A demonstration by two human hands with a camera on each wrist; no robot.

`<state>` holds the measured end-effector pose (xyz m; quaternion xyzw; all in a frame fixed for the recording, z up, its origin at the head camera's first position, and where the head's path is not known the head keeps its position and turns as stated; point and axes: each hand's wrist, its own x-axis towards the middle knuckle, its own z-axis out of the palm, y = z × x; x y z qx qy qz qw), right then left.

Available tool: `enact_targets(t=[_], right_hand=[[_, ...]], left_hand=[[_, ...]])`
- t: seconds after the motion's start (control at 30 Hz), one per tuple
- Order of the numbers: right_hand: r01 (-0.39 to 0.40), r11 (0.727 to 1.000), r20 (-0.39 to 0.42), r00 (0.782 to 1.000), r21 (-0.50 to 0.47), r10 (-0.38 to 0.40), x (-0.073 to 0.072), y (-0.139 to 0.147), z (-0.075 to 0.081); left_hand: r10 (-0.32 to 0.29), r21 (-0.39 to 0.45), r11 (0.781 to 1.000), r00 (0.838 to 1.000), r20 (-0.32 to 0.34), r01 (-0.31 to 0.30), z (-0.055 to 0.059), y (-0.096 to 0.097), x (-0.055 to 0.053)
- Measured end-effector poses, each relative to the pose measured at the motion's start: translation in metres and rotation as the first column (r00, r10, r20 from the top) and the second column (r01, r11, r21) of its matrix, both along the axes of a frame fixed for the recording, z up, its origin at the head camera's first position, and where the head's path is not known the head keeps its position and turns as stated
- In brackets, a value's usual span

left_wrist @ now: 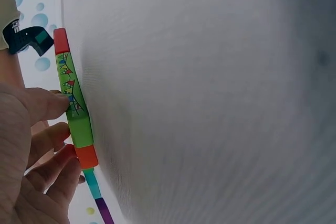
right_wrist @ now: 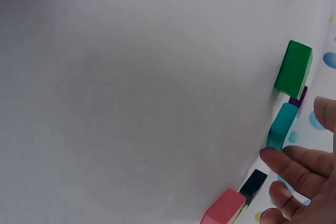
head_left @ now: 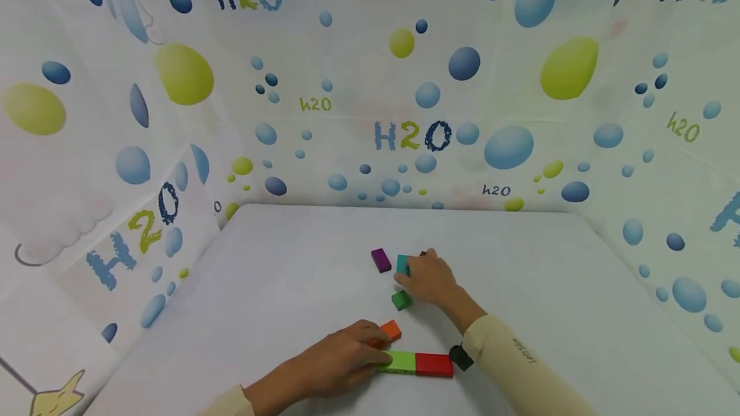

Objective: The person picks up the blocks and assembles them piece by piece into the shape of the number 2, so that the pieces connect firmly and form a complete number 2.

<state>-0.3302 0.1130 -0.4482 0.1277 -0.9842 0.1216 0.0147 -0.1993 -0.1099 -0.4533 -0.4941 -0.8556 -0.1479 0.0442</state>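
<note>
My left hand (head_left: 341,358) lies over the left end of a light green block (head_left: 401,362). In the left wrist view the thumb is on the block's bunting-printed face, with the index fingertip at its other side. Other left fingers reach an orange block (head_left: 392,330). A red block (head_left: 435,364) sits end to end with the light green one. My right hand (head_left: 430,277) reaches farther out, fingers spread, at a turquoise block (head_left: 401,264). In the right wrist view one fingertip is right at the end of the turquoise block (right_wrist: 282,124), while the thumb stands apart.
A purple block (head_left: 381,260) lies left of the turquoise one, and a dark green block (head_left: 401,300) nearer. Past the right fingers are a black block (right_wrist: 253,186) and a pink block (right_wrist: 224,207). A dark wrist camera (head_left: 460,357) hangs under the right sleeve. Printed cloth walls surround the white table (head_left: 260,275).
</note>
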Motion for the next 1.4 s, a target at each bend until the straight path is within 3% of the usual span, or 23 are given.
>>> enact_targets(t=[0.27, 0.47, 0.8, 1.03, 1.4], right_hand=[[0.065, 0.998, 0.043, 0.997, 0.012, -0.065, -0.004, -0.012, 0.005], [0.058, 0.998, 0.015, 0.998, 0.04, -0.059, -0.005, -0.019, 0.01], [0.114, 0.993, 0.032, 0.993, 0.015, -0.115, -0.007, -0.03, 0.02], [0.124, 0.992, 0.042, 0.991, 0.035, -0.126, -0.012, -0.032, 0.015], [0.156, 0.988, 0.046, 0.987, -0.016, -0.155, -0.022, -0.032, 0.011]], left_hand=[[-0.004, -0.014, 1.0, 0.999, -0.046, 0.003, 0.001, 0.0, -0.003], [-0.003, 0.001, 1.0, 0.998, -0.065, 0.003, -0.001, 0.0, -0.004], [-0.017, -0.004, 1.0, 0.998, -0.058, 0.017, -0.004, 0.001, -0.008], [-0.027, -0.012, 1.0, 0.998, -0.061, 0.026, -0.003, 0.002, -0.01], [-0.025, -0.016, 1.0, 0.998, -0.057, 0.025, -0.003, 0.0, -0.014]])
